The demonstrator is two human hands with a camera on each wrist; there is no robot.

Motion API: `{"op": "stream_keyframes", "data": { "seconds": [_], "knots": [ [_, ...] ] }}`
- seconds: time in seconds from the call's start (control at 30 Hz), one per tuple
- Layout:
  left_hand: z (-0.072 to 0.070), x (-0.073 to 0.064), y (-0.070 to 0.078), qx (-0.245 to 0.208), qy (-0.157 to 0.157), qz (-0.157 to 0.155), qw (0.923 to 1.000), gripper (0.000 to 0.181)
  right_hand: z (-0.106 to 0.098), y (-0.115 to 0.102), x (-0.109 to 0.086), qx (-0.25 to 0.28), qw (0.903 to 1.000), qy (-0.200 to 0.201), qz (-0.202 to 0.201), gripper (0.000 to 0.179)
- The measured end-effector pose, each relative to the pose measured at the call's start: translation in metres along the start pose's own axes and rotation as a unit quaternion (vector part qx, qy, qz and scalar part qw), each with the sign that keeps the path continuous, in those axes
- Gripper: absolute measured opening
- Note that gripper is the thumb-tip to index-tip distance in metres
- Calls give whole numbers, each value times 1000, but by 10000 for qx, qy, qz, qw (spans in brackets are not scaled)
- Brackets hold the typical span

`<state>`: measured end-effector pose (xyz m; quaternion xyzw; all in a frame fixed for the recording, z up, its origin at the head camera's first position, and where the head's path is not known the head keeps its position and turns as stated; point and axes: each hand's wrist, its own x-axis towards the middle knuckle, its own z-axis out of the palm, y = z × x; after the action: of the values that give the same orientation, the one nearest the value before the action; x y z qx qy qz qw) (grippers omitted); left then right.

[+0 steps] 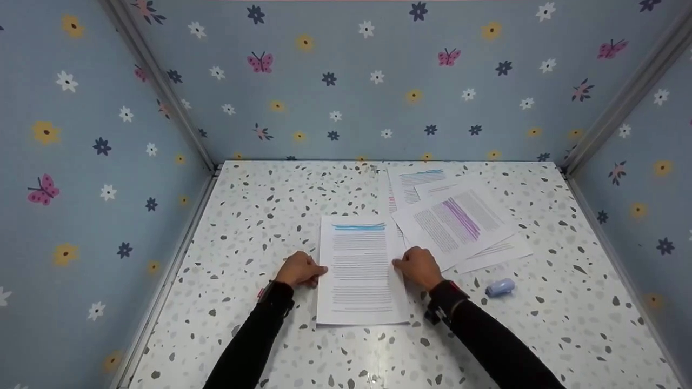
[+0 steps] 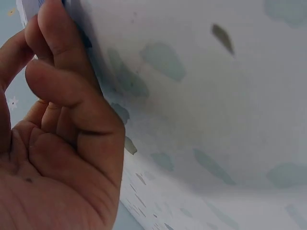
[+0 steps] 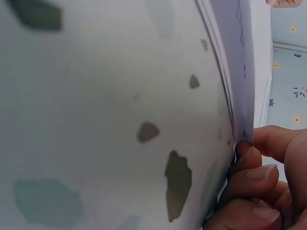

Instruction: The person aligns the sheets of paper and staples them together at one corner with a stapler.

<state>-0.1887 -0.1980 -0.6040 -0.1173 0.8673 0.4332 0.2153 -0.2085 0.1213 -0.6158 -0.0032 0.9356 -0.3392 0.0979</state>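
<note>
Paper stack: lying near the middle of the table, standing upright to the viewer, its top page showing printed lines with bright blue strokes crossing the uppermost ones.
Left hand: pinching the stack's left edge, the thumb resting at the margin and the other fingers curling in, with hardly any gap left between them.
Right hand: pinching the right edge at about the same height, the thumb pressing one face while bent fingers are closing on the other; the right wrist view is showing several page edges layered there.
Loose sheets: fanning out behind and to the right of the stack, overlapping one another, the top one lying at a slant and carrying purple bands.
Lavender object: lying by itself, right of the right hand.
Sleeves: covering both forearms in black.
Table: showing white with grey speckles.
Walls: surrounding it in blue, patterned with flowers and butterflies.
</note>
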Motion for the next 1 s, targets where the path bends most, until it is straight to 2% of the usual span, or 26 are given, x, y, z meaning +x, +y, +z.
{"op": "stream_keyframes", "data": {
  "seconds": [0.13, 0.5, 0.63, 0.87, 1.0],
  "knots": [
    [2, 0, -1, 196, 76, 117, 9997, 25, 0, 1, 0, 5, 10000, 0, -12, 36],
    [5, 0, -1, 540, 244, 131, 9982, 29, 2, 3, 0, -38, 9994, 94, -342, 40],
    [6, -1, -2, 679, 289, 111, 9972, 31, 2, 3, 0, -48, 9997, 65, -251, 39],
    [6, 1, -3, 956, 409, 148, 9945, 35, 1, -1, 1, -185, 9997, -94, 161, 35],
    [8, 1, -4, 951, 472, 218, 9941, 36, 1, -1, 1, -250, 9995, -95, 185, 32]
  ]
}}
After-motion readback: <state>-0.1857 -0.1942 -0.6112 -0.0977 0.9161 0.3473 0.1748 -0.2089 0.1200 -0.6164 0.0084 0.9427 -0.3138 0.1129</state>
